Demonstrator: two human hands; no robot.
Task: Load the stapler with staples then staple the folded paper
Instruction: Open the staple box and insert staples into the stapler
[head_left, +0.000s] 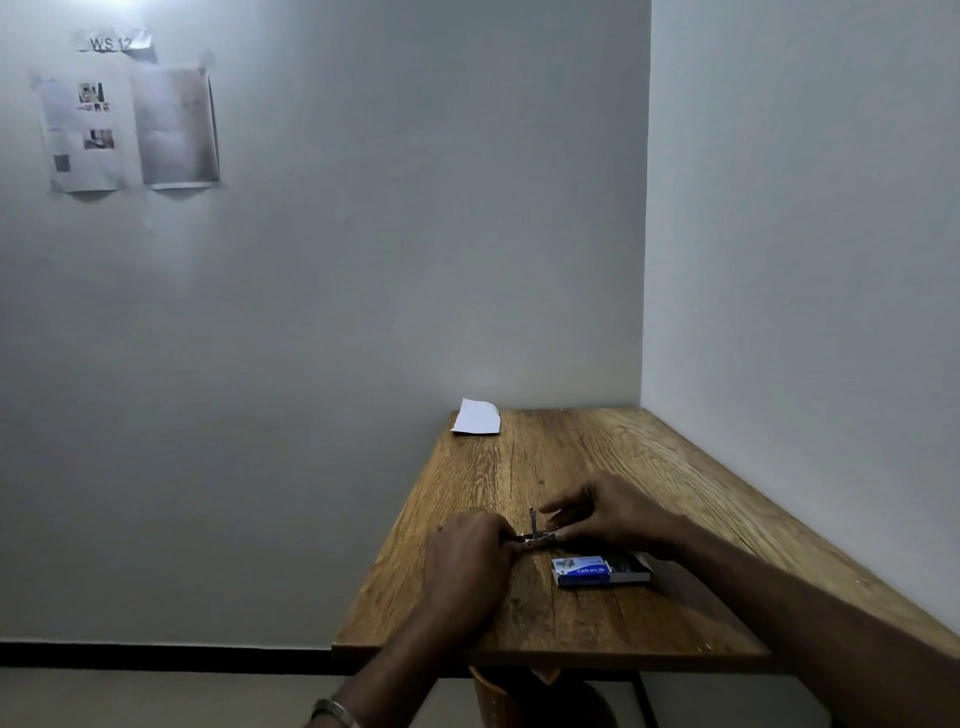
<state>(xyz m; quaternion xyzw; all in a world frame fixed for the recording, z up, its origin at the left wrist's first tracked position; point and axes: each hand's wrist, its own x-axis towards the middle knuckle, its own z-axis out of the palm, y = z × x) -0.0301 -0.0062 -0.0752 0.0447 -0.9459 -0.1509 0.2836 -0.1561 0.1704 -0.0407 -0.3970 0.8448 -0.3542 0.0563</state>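
A small metal stapler (535, 538) lies on the wooden table (571, 613) between my two hands, with a thin metal part standing upright from it. My left hand (467, 558) is closed over its left end. My right hand (605, 512) pinches its right end with fingertips. A blue and white staple box (597, 570) lies slid open just to the right, near my right wrist. The folded white paper (477, 417) rests at the table's far left corner, well away from both hands.
The table sits in a corner, with a wall along its far edge and another along its right side. Its left and near edges drop off to the floor. Printed sheets (130, 124) are taped high on the far wall.
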